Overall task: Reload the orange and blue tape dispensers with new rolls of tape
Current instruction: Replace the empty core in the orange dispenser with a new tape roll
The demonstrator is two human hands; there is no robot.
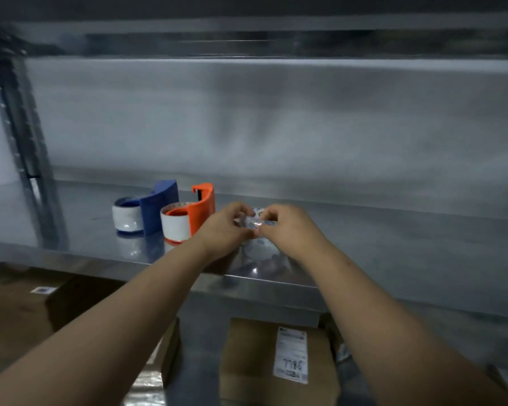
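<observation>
Cardboard boxes (279, 358) below shelf (393, 259). Left hand (226, 227), right hand (288, 227): fingers pinched shut on wrapped tape roll (257, 222) above shelf. Orange dispenser (188, 215), blue dispenser (147, 212) just left, side by side.

On the metal shelf (393, 247), bare surface lies open to the right of the hands. To their left, the orange dispenser (201, 210) stands just beside them, the blue dispenser (156, 210) next to it, and an upright post (21, 142) beyond.
</observation>
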